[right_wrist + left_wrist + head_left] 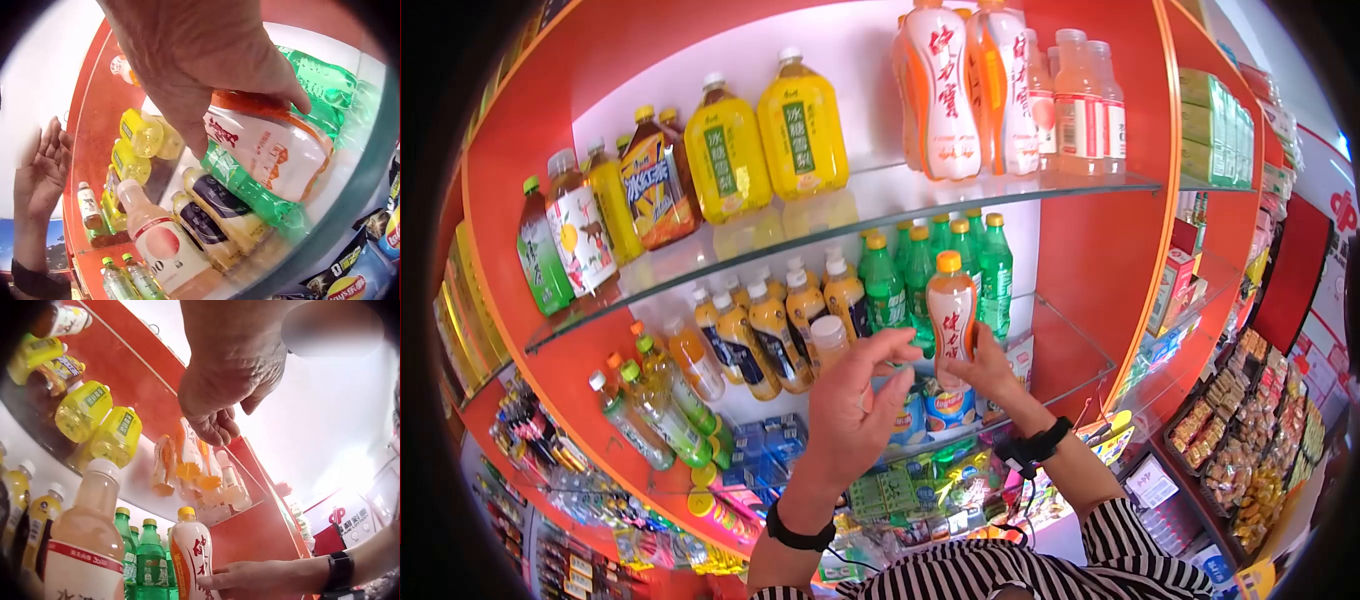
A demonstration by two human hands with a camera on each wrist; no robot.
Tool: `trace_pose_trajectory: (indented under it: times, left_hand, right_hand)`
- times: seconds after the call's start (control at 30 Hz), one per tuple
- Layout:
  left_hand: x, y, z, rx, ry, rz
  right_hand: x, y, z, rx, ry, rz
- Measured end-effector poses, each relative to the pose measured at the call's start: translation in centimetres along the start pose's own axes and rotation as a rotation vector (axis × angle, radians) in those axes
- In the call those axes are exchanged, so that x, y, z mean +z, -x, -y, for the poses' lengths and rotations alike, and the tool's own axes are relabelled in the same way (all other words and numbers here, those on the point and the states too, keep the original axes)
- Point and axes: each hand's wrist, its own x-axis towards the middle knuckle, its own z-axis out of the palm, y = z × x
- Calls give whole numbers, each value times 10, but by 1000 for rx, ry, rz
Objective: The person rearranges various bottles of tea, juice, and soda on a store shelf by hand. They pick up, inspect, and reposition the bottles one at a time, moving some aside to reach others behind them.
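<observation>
My right hand [992, 372] holds an orange-capped drink bottle [952, 315] with a white and orange label, thumb and fingers on either side of it. In the right wrist view the bottle [275, 147] leans at the glass shelf's edge, and green soda bottles [322, 81] are behind it. My left hand [855, 410] is raised with loosely bent fingers and holds nothing. Just behind it in the head view is the white cap of a pale pink peach drink bottle [830, 335]. That bottle [87, 534] shows larger in the left wrist view, below the left hand [231, 381].
The upper glass shelf [870, 210] carries large yellow bottles [803, 125] and more orange-white bottles [940, 95]. Dark-labelled bottles [775, 345] stand left of the green ones. Blue chip canisters [950, 408] sit below. Snack trays [1240, 440] are at the far right.
</observation>
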Motion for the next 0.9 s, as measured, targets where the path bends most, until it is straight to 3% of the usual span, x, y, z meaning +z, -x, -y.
trace_pose_trajectory:
  times: [0.1, 0.2, 0.43, 0.67, 0.83, 0.9]
  left_hand:
    - [9, -3, 8, 37, -32, 60]
    - [14, -6, 10, 27, -32, 97]
    - [18, -4, 5, 6, -47, 127]
    - [31, -4, 1, 19, -76, 111]
    - [48, -16, -23, 44, -74, 165]
    - [50, -18, -30, 46, -49, 161]
  right_hand:
    - [6, -3, -1, 117, -31, 53]
    - [12, -6, -24, 68, -3, 35]
    - [5, 11, -14, -16, -116, -6]
    - [-41, 48, 72, -105, -171, 69]
    - [-65, 61, 126, -46, -362, 142]
    - [-68, 60, 131, -187, -366, 126]
